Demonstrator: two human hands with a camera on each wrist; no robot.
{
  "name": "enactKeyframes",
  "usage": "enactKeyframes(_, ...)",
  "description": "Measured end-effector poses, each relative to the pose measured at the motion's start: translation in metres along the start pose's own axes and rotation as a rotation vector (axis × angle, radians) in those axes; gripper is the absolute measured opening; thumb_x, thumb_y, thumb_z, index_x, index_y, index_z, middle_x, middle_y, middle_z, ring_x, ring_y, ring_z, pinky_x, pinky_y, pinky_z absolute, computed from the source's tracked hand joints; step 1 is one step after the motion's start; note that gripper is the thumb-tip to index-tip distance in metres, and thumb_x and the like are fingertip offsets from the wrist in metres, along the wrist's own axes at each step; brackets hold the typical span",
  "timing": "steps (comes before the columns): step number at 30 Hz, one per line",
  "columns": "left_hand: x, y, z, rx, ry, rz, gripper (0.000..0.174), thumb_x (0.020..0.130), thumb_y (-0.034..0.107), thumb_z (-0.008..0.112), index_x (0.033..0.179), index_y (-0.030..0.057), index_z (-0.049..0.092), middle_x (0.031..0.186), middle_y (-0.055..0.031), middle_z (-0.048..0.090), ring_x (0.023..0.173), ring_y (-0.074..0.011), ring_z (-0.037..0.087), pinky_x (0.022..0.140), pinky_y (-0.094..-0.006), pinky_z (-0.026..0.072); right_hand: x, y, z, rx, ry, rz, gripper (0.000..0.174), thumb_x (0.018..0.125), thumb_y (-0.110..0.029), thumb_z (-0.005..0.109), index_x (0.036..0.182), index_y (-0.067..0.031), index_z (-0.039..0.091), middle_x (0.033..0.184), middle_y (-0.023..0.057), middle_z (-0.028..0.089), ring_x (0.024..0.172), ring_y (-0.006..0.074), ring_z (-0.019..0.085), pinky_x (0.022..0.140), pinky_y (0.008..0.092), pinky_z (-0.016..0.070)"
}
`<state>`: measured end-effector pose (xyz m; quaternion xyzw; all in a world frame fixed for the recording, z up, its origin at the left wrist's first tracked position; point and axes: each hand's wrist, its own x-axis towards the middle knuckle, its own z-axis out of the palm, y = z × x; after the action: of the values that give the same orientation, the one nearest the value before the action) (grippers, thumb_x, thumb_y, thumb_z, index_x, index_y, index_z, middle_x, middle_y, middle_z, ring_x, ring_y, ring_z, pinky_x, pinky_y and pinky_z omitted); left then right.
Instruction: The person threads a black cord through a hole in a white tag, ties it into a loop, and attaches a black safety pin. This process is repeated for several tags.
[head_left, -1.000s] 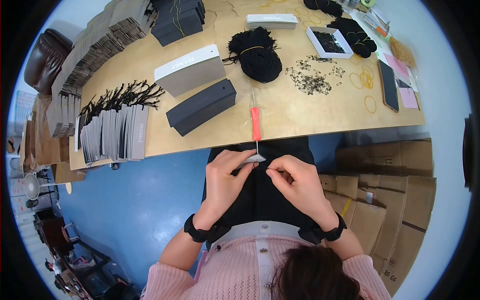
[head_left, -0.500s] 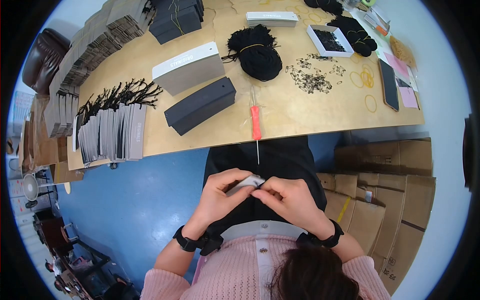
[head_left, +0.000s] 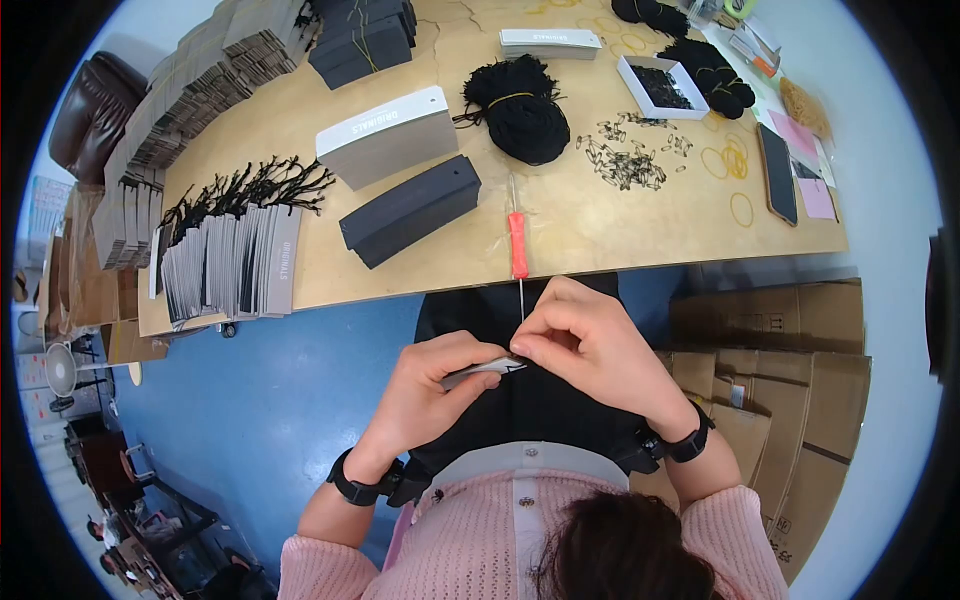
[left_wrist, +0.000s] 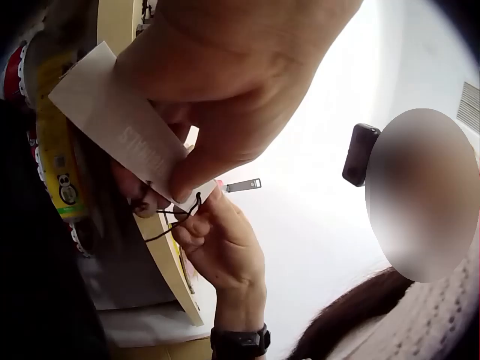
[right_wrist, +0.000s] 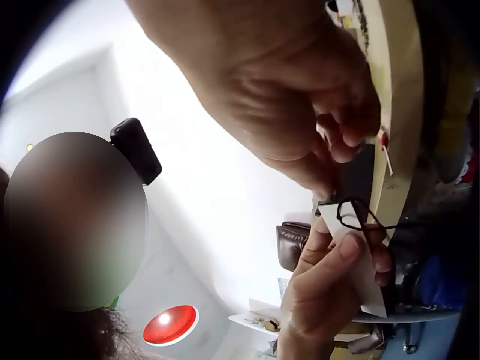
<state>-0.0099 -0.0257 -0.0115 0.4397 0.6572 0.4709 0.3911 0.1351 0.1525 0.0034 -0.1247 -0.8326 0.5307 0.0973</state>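
Thumb and fingers of the left hand (head_left: 425, 392) grip a pale grey card (head_left: 482, 374) above the lap. Lettering shows on the card (left_wrist: 124, 124) in the left wrist view. A thin black cord (right_wrist: 340, 215) loops at the card's end in the right wrist view. Beside that end, the right hand (head_left: 595, 348) has thumb and forefinger pinched together at the cord; the exact contact is partly hidden. A red-handled tool (head_left: 517, 245) with a thin metal shaft lies at the table edge, its shaft jutting over the lap.
On the table (head_left: 400, 270) stand a white-topped card stack (head_left: 385, 140), dark cards (head_left: 410, 212) and corded grey cards (head_left: 225, 262). Behind lie a black cord bundle (head_left: 525, 115), scattered small clips (head_left: 625, 165) and a white box (head_left: 662, 88). Cardboard (head_left: 780, 315) leans at right.
The right hand has moved forward, toward the table, from beside the card's end. The left hand has shifted slightly left, still gripping the card.
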Motion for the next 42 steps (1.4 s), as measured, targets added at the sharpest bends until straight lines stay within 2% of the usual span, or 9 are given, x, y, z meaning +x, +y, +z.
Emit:
enactKeyframes(4, 0.002, -0.005, -0.006, 0.062, 0.006, 0.128, 0.021, 0.083, -0.005, 0.072, 0.103, 0.0001, 0.073, 0.096, -0.0082, 0.067, 0.081, -0.0179, 0.064, 0.074, -0.0308, 0.0504, -0.005, 0.012, 0.0, 0.385, -0.053, 0.231, 0.024, 0.098, -0.023, 0.067, 0.091, -0.0003, 0.068, 0.08, 0.0002, 0.053, 0.064, 0.0097, 0.045, 0.058, 0.027, 0.0381)
enactKeyframes(6, 0.002, -0.007, -0.014, 0.002, -0.053, 0.109, 0.02, 0.084, -0.004, 0.072, 0.103, -0.0001, 0.073, 0.098, -0.0081, 0.067, 0.082, -0.0172, 0.064, 0.073, -0.0294, 0.051, -0.01, 0.011, -0.014, 0.811, -0.376, 0.476, 0.034, 0.102, -0.03, 0.059, 0.089, 0.0007, 0.067, 0.08, -0.0012, 0.053, 0.064, 0.0071, 0.042, 0.057, 0.0254, 0.0364)
enactKeyframes(9, -0.002, -0.004, -0.022, -0.32, -0.134, -0.076, 0.019, 0.085, -0.002, 0.072, 0.103, -0.0007, 0.072, 0.1, -0.0072, 0.067, 0.083, -0.0154, 0.064, 0.072, -0.0269, 0.0529, -0.015, 0.009, -0.023, 0.845, -0.561, 0.289, 0.04, 0.105, -0.034, 0.054, 0.089, 0.0006, 0.066, 0.076, -0.0025, 0.052, 0.062, 0.0058, 0.04, 0.057, 0.0245, 0.0355)
enactKeyframes(16, 0.0, 0.003, -0.018, -0.545, -0.143, -0.333, 0.024, 0.092, 0.001, 0.068, 0.116, -0.0009, 0.067, 0.1, -0.0013, 0.062, 0.086, -0.009, 0.061, 0.073, -0.0235, 0.0533, -0.016, 0.006, -0.006, -0.136, -0.224, 0.1, 0.017, 0.086, -0.026, 0.074, 0.091, -0.009, 0.076, 0.077, 0.0073, 0.059, 0.068, 0.0252, 0.06, 0.06, 0.0357, 0.0455)
enactKeyframes(27, 0.0, 0.005, -0.012, -0.432, -0.04, -0.194, 0.023, 0.093, -0.001, 0.067, 0.115, -0.0003, 0.068, 0.105, -0.0034, 0.058, 0.088, -0.0099, 0.061, 0.074, -0.0235, 0.054, -0.013, 0.012, 0.032, 0.171, -0.052, 0.103, 0.011, 0.084, -0.007, 0.076, 0.093, -0.0028, 0.07, 0.074, 0.0031, 0.058, 0.063, 0.0126, 0.054, 0.058, 0.0259, 0.042)
enactKeyframes(31, -0.003, 0.018, -0.012, -0.52, 0.006, -0.315, 0.023, 0.092, -0.002, 0.067, 0.115, 0.0009, 0.068, 0.105, -0.0036, 0.063, 0.093, -0.0115, 0.063, 0.076, -0.0249, 0.0548, -0.019, 0.016, 0.014, 1.066, 0.028, 0.374, 0.006, 0.093, -0.005, 0.07, 0.097, -0.0027, 0.065, 0.085, -0.0032, 0.061, 0.068, 0.0031, 0.052, 0.061, 0.0195, 0.0402)
enactKeyframes(35, -0.005, 0.013, -0.009, -0.5, 0.076, -0.182, 0.027, 0.089, -0.003, 0.07, 0.115, 0.0026, 0.069, 0.099, -0.0038, 0.068, 0.092, -0.0135, 0.065, 0.075, -0.0265, 0.0543, -0.021, 0.01, -0.014, 0.169, 0.232, 0.088, 0.01, 0.079, 0.001, 0.077, 0.086, -0.0033, 0.069, 0.09, 0.0017, 0.055, 0.073, 0.0065, 0.052, 0.061, 0.0225, 0.0417)
enactKeyframes(37, -0.005, 0.015, -0.014, 0.001, 0.041, 0.027, 0.033, 0.084, -0.006, 0.072, 0.115, 0.0043, 0.071, 0.092, -0.005, 0.069, 0.087, -0.0155, 0.066, 0.073, -0.0273, 0.053, -0.02, 0.006, -0.02, -0.135, 0.259, -0.1, 0.011, 0.076, 0.001, 0.077, 0.084, -0.0039, 0.071, 0.089, 0.0021, 0.054, 0.066, 0.0075, 0.05, 0.059, 0.0235, 0.0406)
enactKeyframes(42, -0.007, 0.033, -0.014, 0.304, 0.026, 0.165, 0.034, 0.076, -0.01, 0.076, 0.109, 0.0017, 0.074, 0.091, -0.0097, 0.072, 0.084, -0.0183, 0.068, 0.072, -0.0287, 0.0527, -0.017, -0.005, -0.023, 0.501, -0.095, 0.085, 0.009, 0.081, -0.003, 0.08, 0.088, -0.0038, 0.074, 0.083, -0.0005, 0.054, 0.068, 0.0066, 0.048, 0.06, 0.0231, 0.0384)
